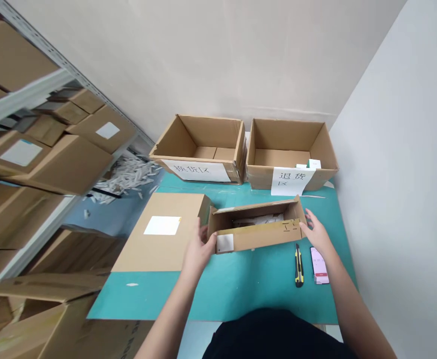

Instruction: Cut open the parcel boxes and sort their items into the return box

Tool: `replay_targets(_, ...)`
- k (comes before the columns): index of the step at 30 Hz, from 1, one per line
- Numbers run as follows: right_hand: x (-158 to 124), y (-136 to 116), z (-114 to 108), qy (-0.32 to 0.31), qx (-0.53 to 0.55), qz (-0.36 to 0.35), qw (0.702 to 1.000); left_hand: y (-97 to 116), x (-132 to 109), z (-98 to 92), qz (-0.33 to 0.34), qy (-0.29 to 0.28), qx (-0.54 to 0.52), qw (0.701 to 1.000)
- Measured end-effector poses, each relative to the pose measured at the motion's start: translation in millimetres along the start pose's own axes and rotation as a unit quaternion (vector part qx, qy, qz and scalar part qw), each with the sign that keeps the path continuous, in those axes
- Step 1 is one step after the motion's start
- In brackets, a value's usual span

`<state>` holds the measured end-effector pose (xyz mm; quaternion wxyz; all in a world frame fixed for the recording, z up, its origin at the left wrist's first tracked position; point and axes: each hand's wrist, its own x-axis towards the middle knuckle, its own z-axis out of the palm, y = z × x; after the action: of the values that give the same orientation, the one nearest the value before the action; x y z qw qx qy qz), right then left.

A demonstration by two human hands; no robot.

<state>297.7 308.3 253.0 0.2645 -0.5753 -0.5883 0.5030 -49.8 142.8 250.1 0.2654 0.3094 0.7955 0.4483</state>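
A person's left hand (199, 247) and right hand (316, 232) held a long, open cardboard box (258, 227) above a teal work surface (218, 294), one hand at each narrow end. Each grip was clamped on the box, with the fingers wrapped around its end walls. Crumpled white paper (258, 219) lay inside the box, and a white label (225, 243) and black markings (291, 228) showed on its near side. Just beside the left hand, a closed cardboard carton (158, 232) bearing a white label sat on the surface. Near the right hand lay a yellow-and-black utility knife (298, 265) and, next to it, a smartphone (319, 265) with a lit screen. At the far edge of the surface stood two open cartons side by side. The left one carried a paper sign (198, 171) reading "换货区", and the right one a paper sign (289, 181) reading "退货区", with a small white-and-green item (313, 163) inside. To the left, metal shelving (57, 65) held stacked cardboard cartons (69, 162), and white shredded paper (124, 177) lay in a heap below them.
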Motion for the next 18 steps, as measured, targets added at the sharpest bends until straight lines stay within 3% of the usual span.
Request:
replay_targets(4, -5.3, 5.4, 9.1, -0.003, 0.024, -0.013, 1.000, -23.8, -3.8, 4.5, -0.031, -0.050, -0.076, 0.995)
replay_targets(8, -24.0, 13.2, 5.3, -0.012, 0.076, -0.023, 0.997, -26.1, -25.9, 2.9, -0.005, -0.057, -0.116, 0.992)
replay_targets(13, -61.3, 32.5, 4.6, -0.001, 0.132, -0.047, 0.990, -28.6, -52.1, 2.1, -0.019, -0.052, -0.140, 0.989)
replay_targets(18, -77.4, 45.9, 14.1, 0.060, 0.106, -0.015, 0.992, -35.0, -69.4, 7.4, -0.020, -0.024, -0.140, 0.990)
